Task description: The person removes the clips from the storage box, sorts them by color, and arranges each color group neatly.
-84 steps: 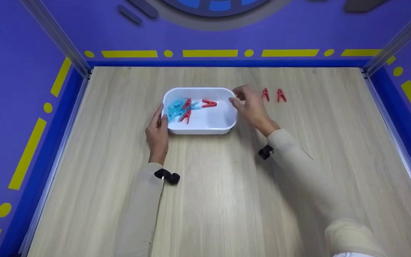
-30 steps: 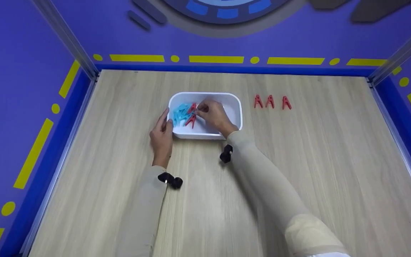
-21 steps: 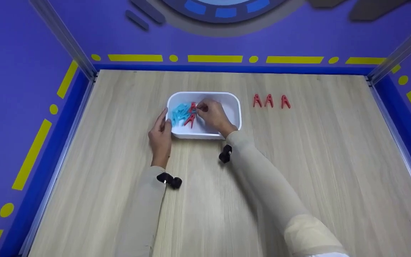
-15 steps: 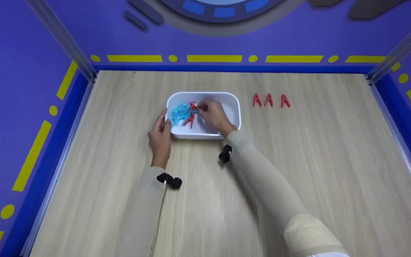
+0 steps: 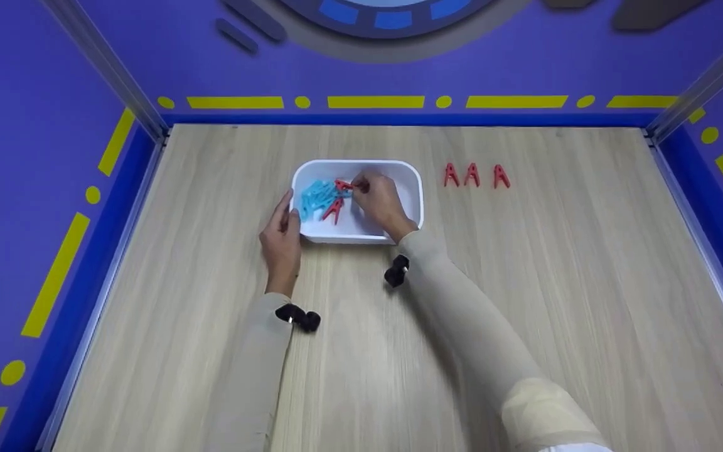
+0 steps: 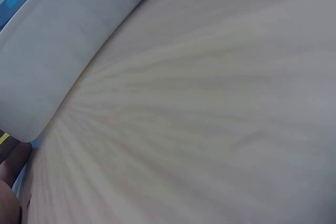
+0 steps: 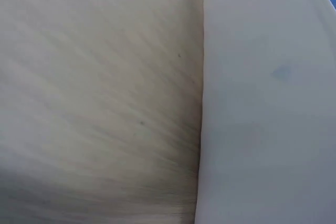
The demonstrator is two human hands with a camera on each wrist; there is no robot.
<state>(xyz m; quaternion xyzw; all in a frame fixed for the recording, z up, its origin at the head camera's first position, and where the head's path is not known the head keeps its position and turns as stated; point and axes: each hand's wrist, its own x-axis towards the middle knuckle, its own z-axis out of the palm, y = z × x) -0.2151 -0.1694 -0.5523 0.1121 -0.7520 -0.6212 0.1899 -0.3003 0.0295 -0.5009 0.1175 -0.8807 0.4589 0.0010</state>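
A white plastic tub [image 5: 361, 238] stands on the table, with a heap of light-blue clothespins [image 5: 316, 198] at its left end. My right hand [image 5: 379, 199] reaches inside and pinches a red clothespin [image 5: 342, 186] between thumb and fingertips, over the heap's right edge. Just below, another red clothespin [image 5: 334, 209] lies against the blue ones. My left hand [image 5: 281, 245] rests against the tub's left end, its fingers fairly straight along the outer wall. In the left wrist view, part of a finger [image 6: 16, 163] shows by the tub's corner. The right wrist view shows no fingers.
Right of the tub, three red clothespins stand in a row on the wooden table [image 5: 562, 251]: one nearest [image 5: 451, 175], one in the middle [image 5: 472, 175], one farther right [image 5: 501, 176]. Blue panels [image 5: 524, 69] enclose the table's back and sides.
A third red clothespin now stands in the row on the table, and my right hand is back inside the tub. The pinched red clothespin has turned and shifted slightly right; my left hand stays put.
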